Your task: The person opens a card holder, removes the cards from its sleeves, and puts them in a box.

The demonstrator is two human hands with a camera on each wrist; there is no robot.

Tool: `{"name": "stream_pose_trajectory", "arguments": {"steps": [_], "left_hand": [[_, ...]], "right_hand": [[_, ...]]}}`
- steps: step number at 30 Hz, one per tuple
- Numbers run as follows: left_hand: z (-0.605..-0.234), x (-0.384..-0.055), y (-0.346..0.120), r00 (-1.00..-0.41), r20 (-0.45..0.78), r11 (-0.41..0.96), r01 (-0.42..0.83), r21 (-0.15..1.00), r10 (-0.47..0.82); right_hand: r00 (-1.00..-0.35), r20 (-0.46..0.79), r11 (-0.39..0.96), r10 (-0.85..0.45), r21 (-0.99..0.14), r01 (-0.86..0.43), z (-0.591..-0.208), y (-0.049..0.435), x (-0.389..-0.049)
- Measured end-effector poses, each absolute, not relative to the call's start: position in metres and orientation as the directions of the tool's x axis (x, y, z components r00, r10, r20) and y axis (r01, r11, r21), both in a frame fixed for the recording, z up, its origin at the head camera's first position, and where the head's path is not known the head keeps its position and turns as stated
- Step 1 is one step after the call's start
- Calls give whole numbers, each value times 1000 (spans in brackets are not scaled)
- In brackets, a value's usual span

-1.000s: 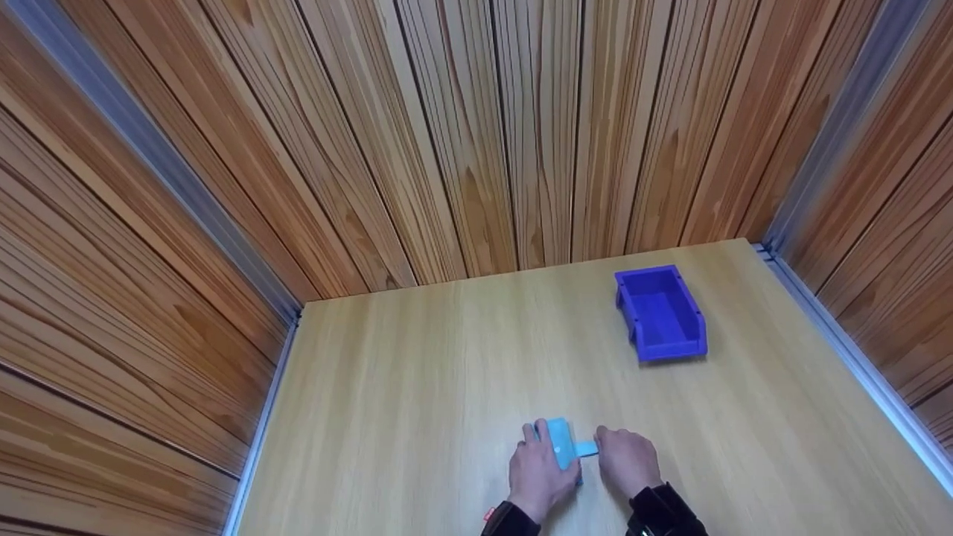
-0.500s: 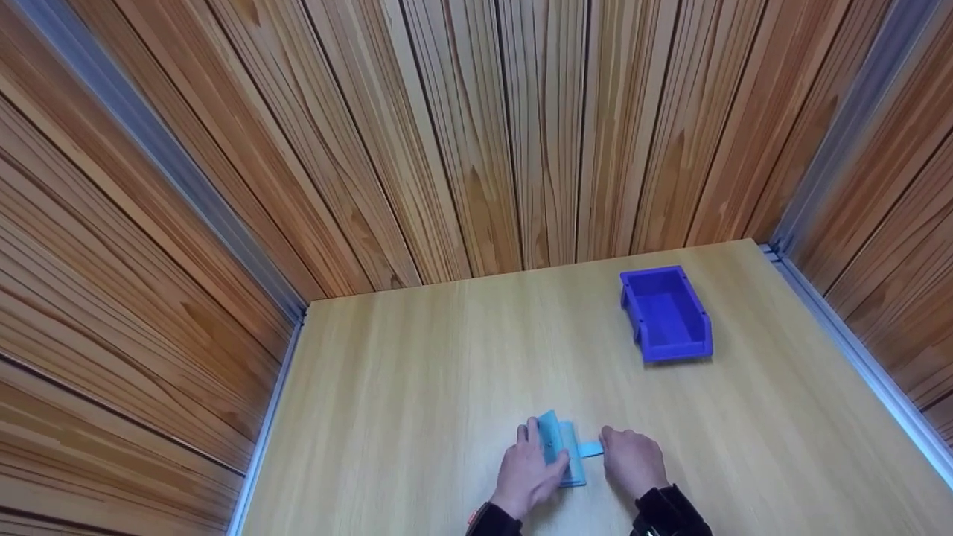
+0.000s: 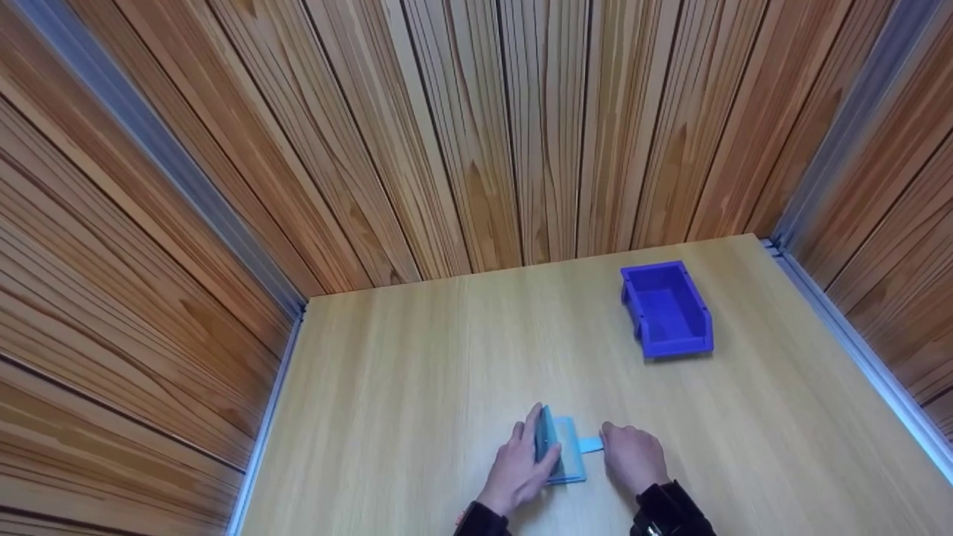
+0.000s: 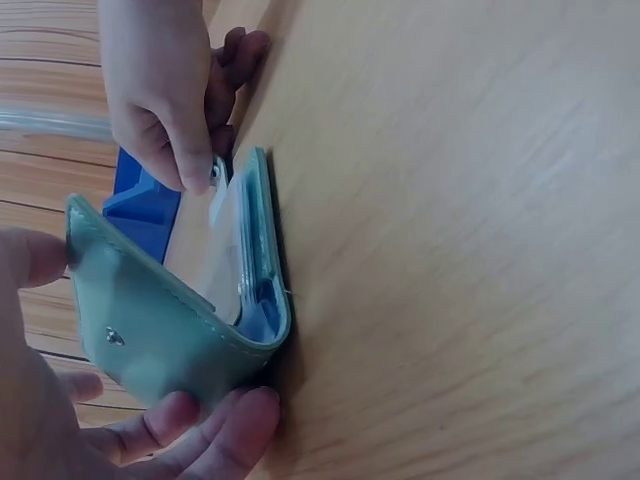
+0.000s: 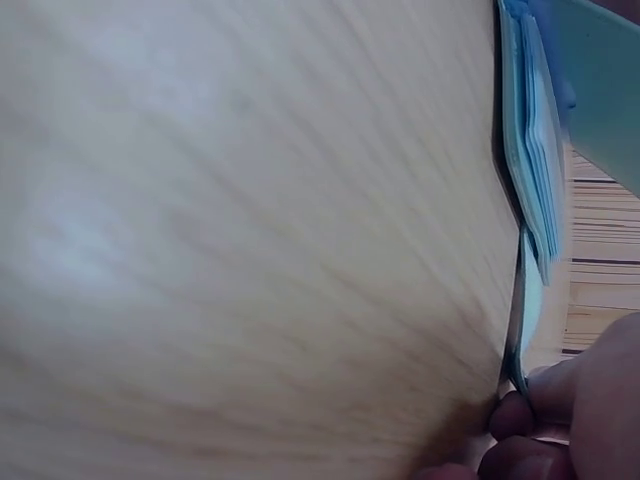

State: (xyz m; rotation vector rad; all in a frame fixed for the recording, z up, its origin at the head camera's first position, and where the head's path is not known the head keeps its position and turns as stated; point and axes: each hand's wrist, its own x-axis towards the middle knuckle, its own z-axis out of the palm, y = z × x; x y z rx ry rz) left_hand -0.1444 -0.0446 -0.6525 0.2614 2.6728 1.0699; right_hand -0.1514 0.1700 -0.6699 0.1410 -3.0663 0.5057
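Light-blue wallet [image 3: 572, 450] lies on counter [image 3: 417, 387] between both grips, partly unfolded. Left grip [image 3: 514, 470]: fingers moderately spread, holding raised cover [image 4: 150, 320]. Right grip [image 3: 634, 455]: closed small, pinching end of strap [image 3: 591, 444]. Counted: two grips, one wallet, one strap, one purple bin [image 3: 677, 348], well apart behind right grip.

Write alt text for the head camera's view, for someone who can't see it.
A light-blue wallet lies partly open on a wooden table; the left hand holds up its cover, the right hand pinches its strap. A purple bin sits farther back, toward the right, before a wooden wall.
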Motion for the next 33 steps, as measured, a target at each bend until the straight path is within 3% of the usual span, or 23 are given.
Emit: {"name": "stream_pose_trajectory", "arguments": {"steps": [11, 17, 33], "left_hand": [[-655, -146, -52, -940, -146, 707, 125, 696, 309], [-656, -146, -58, -942, -101, 692, 159, 704, 320], [-653, -153, -88, -972, -175, 618, -42, 785, 157]], "right_hand": [[-996, 47, 941, -77, -328, -88, -670, 172, -150], [-997, -25, 942, -74, -330, -62, -669, 171, -152], [-996, 21, 944, -89, -316, -91, -671, 172, -152]]}}
